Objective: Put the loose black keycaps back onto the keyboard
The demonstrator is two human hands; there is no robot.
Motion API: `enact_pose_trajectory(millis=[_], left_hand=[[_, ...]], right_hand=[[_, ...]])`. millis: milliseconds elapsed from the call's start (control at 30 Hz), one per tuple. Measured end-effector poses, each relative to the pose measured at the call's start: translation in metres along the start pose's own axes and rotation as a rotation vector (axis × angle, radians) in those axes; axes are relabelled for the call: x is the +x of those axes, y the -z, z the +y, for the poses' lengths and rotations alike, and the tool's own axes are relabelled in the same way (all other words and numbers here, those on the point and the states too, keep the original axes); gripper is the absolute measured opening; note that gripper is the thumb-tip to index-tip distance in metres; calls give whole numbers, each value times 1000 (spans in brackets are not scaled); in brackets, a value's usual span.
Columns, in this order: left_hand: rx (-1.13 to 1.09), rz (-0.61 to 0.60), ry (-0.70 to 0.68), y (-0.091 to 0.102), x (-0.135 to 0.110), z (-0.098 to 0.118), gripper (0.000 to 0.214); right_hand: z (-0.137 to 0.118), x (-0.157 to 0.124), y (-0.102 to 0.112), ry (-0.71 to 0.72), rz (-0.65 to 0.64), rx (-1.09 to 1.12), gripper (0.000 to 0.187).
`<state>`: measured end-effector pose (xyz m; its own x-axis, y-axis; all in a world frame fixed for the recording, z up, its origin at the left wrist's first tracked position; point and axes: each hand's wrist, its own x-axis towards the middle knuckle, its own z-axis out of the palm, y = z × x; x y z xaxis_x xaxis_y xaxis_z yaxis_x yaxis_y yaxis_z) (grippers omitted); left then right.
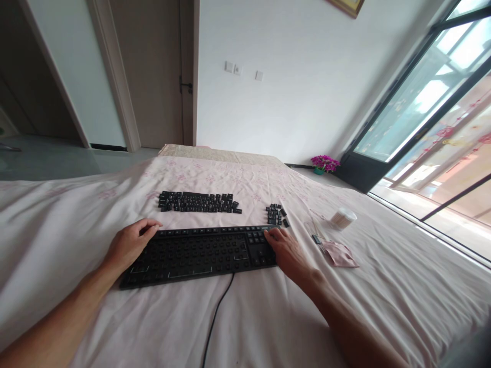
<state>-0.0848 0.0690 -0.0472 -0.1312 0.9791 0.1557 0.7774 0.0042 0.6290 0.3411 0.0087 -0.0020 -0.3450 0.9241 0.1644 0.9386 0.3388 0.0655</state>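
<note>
A black keyboard (192,252) lies on the bedspread in front of me, with most of its keycaps off and bare key sockets showing. My left hand (132,240) is closed on its far left corner, thumb and index finger near each other. At the right end, my right hand (286,250) grips the edge, fingertips resting beside the keys that remain there. Beyond the keyboard, loose black keycaps (199,202) are laid out in rows. A smaller group of keycaps (274,214) sits to the right.
A pink cloth (339,254), a small dark object (316,239) and a clear tub of cotton swabs (343,218) are on the right. The keyboard's cable (218,312) runs toward me over the wrinkled bedspread (161,327). Purple flowers (325,163) stand by the glass door.
</note>
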Motion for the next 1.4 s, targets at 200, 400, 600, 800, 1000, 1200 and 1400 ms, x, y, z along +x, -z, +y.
enact_pose_trajectory(millis=[200,400,600,800,1000,1200,1400], left_hand=[[0,11,-8,-1,1,-3,32],[-33,13,-34,1,-1,0,34],[-132,-3,-26,15,4,-14,37],[-119,34,18,41,-5,-37,39],[-195,49,57,41,-11,-39,40],[-151,7,71,41,-6,-43,40],[-99,7,61,39,-3,-45,37]], right_hand=[[24,-5,-16,-174,234,201,55],[42,-4,-32,-381,188,289,44],[26,-4,-36,-393,239,397,44],[2,9,-36,-284,261,504,45],[12,15,-45,-418,294,698,45],[19,15,-53,-462,341,930,47],[19,14,-58,-392,444,866,39]])
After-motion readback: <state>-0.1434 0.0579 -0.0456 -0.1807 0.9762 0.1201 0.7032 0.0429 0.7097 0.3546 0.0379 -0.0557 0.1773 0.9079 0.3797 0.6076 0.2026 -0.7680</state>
